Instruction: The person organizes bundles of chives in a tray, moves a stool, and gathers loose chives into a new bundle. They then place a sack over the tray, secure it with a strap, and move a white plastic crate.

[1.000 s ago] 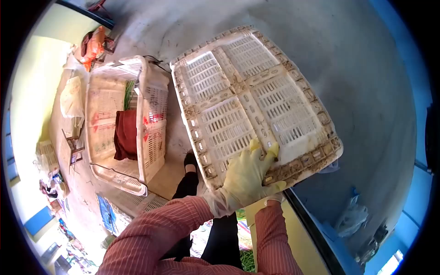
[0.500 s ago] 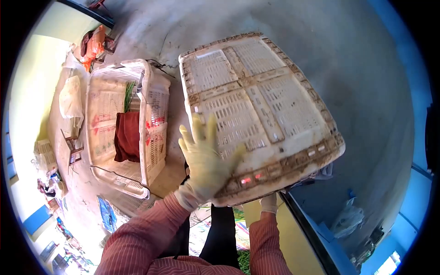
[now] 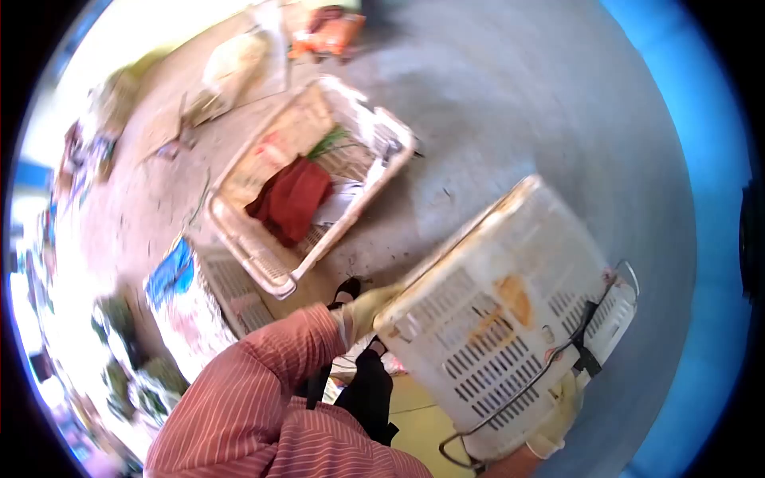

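Observation:
A dirty white slatted plastic crate (image 3: 498, 334) is tilted between my hands, one side wall turned up toward me. A bent metal wire handle (image 3: 510, 402) with a black strap runs across that side. My left hand (image 3: 371, 308), in a pale rubber glove, grips the crate's left edge; it is slightly blurred. My right hand (image 3: 562, 410), gloved too, grips the crate's lower right edge near the strap, some fingers hidden. Farther left, a second plastic crate (image 3: 249, 259) stands on the floor, holding a dark red cloth (image 3: 295, 199) and some green stalks (image 3: 328, 142).
A box with a blue-and-white cover (image 3: 177, 275) stands left of my arm. Bundles of greens in plastic (image 3: 151, 386) lie at lower left. Farther off are a pale sack (image 3: 237, 62) and an orange bag (image 3: 331, 36). A blue wall (image 3: 653, 159) runs along the right.
The crate has swung from bottom up onto a tilted side and moved lower right. My left hand has gone from spread on its base to its edge. My view has turned.

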Available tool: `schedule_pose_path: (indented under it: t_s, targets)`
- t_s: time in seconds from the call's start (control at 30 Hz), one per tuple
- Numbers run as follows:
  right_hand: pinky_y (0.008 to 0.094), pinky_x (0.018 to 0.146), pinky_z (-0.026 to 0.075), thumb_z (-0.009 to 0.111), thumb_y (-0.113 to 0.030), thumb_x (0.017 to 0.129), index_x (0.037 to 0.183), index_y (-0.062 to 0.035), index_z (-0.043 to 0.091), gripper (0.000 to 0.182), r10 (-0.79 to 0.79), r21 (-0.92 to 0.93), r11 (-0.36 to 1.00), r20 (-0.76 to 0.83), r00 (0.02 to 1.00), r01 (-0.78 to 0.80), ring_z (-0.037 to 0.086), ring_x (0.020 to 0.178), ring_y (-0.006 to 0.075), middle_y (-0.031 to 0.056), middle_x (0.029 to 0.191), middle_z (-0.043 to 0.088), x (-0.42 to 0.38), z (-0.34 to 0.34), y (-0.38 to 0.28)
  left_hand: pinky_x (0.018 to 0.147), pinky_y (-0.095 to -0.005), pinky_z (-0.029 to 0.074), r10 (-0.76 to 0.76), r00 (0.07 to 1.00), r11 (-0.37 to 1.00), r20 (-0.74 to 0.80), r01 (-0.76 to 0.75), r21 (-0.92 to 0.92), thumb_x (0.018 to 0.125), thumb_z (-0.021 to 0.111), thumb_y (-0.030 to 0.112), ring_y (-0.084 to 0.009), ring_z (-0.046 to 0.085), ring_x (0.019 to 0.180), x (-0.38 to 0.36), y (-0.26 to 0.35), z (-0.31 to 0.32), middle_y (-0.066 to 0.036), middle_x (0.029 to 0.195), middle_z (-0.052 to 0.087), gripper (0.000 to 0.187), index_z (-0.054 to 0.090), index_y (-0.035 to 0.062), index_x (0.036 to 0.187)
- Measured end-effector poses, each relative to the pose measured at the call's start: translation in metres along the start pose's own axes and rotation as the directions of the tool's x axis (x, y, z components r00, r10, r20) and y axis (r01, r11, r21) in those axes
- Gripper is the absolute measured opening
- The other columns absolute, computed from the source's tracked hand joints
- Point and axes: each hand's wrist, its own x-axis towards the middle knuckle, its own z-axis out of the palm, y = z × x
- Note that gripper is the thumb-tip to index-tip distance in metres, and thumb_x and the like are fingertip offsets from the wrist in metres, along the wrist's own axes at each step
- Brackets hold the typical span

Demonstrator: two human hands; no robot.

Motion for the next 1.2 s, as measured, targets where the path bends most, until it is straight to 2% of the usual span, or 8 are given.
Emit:
schedule_pose_path:
  t_s: [0.1, 0.2, 0.27, 0.53, 0.97, 1.03, 1.17, 1.2]
  targets:
    - [0.0249, 0.055, 0.038, 0.063, -0.013, 0.091, 0.078, -0.0098, 0.057, 0.015, -0.084, -0.307, 0.948, 0.026, 0.996, 0.088, 0.044, 0.057, 0.0053, -0.0051, 0.064, 0.048, -0.049, 0.098, -0.087, 0.095, -0.0374, 0.054, -0.016, 0.998, 0.966, 0.068, 0.033, -0.257, 0.106, 0.041, 0.042, -0.0194, 0.065, 0.110, -0.085, -0.062, -0.005, -0.013, 0.128, 0.064, 0.051, 0.054, 0.0030, 0.136]
    - [0.0242, 0.055, 0.040, 0.061, -0.012, 0.091, 0.081, -0.0069, 0.058, 0.012, -0.063, -0.521, 0.819, 0.336, 0.940, 0.242, 0.047, 0.059, 0.0058, -0.0030, 0.069, 0.051, -0.077, 0.156, -0.151, 0.097, -0.0373, 0.053, 0.037, 0.992, 0.881, 0.120, 0.025, -0.473, 0.106, 0.039, 0.044, -0.0196, 0.064, 0.111, -0.147, -0.111, 0.021, -0.012, 0.129, 0.063, 0.053, 0.053, 0.0033, 0.137]
    - [0.0316, 0.081, 0.051, 0.069, -0.019, 0.091, 0.118, 0.0048, 0.065, 0.036, 0.071, -0.631, 0.769, 0.248, 0.966, 0.105, 0.063, 0.091, 0.0205, 0.0125, 0.103, 0.068, -0.140, 0.207, -0.187, 0.098, -0.0373, 0.052, 0.111, 0.984, 0.821, 0.142, -0.010, -0.572, 0.106, 0.038, 0.045, -0.0197, 0.064, 0.112, -0.185, -0.136, 0.034, -0.012, 0.130, 0.063, 0.055, 0.052, 0.0034, 0.138]
    - [0.0316, 0.074, 0.049, 0.062, -0.016, 0.093, 0.111, 0.0061, 0.064, 0.028, -0.055, -0.687, 0.490, 0.589, 0.806, 0.536, 0.060, 0.084, 0.0190, 0.0085, 0.093, 0.064, -0.216, 0.225, -0.232, 0.102, -0.0371, 0.049, 0.490, 0.871, 0.669, 0.028, -0.355, -0.653, 0.106, 0.033, 0.051, -0.0202, 0.061, 0.117, -0.233, -0.152, 0.082, -0.012, 0.134, 0.060, 0.061, 0.049, 0.0041, 0.142]
    - [0.0358, 0.056, 0.047, 0.074, -0.020, 0.088, 0.089, -0.0054, 0.066, 0.017, 0.077, 0.155, -0.110, 0.986, -0.147, 0.982, 0.059, 0.069, 0.0232, 0.0109, 0.080, 0.061, -0.411, 0.361, -0.136, 0.106, -0.0402, 0.044, 0.610, 0.256, -0.039, -0.750, -0.935, -0.352, 0.095, 0.028, 0.075, -0.0270, 0.057, 0.118, -0.385, -0.136, -0.036, -0.009, 0.136, 0.059, 0.083, 0.049, 0.0101, 0.142]
    - [0.0402, 0.055, 0.046, 0.072, -0.011, 0.083, 0.090, -0.0124, 0.069, 0.008, 0.252, 0.770, -0.422, 0.606, -0.755, 0.478, 0.058, 0.070, 0.0253, 0.0066, 0.080, 0.055, -0.423, 0.371, -0.102, 0.118, -0.0414, 0.028, 0.698, 0.142, -0.143, -0.702, -0.933, -0.331, 0.097, 0.025, 0.072, -0.0268, 0.039, 0.140, -0.365, -0.174, -0.066, -0.009, 0.153, 0.043, 0.082, 0.038, 0.0119, 0.151]
    - [0.0354, 0.053, 0.046, 0.066, -0.015, 0.086, 0.107, -0.0187, 0.072, 0.023, 0.140, 0.871, 0.054, 0.478, -0.867, 0.489, 0.055, 0.063, 0.0206, 0.0033, 0.074, 0.052, -0.456, 0.382, -0.027, 0.120, -0.0431, 0.024, 0.896, -0.122, -0.343, -0.427, -0.800, -0.492, 0.103, 0.027, 0.050, -0.0280, 0.037, 0.140, -0.306, -0.233, -0.150, -0.011, 0.152, 0.043, 0.062, 0.039, 0.0095, 0.148]
    - [0.0360, 0.053, 0.047, 0.065, -0.016, 0.087, 0.106, -0.0178, 0.072, 0.020, 0.114, 0.837, 0.147, 0.515, -0.849, 0.527, 0.057, 0.063, 0.0221, 0.0051, 0.074, 0.055, -0.464, 0.380, -0.009, 0.112, -0.0518, 0.035, 0.776, 0.139, -0.422, -0.616, -0.611, -0.670, 0.100, 0.033, 0.046, -0.0369, 0.047, 0.130, -0.308, -0.241, -0.150, -0.019, 0.136, 0.055, 0.057, 0.048, 0.0076, 0.140]
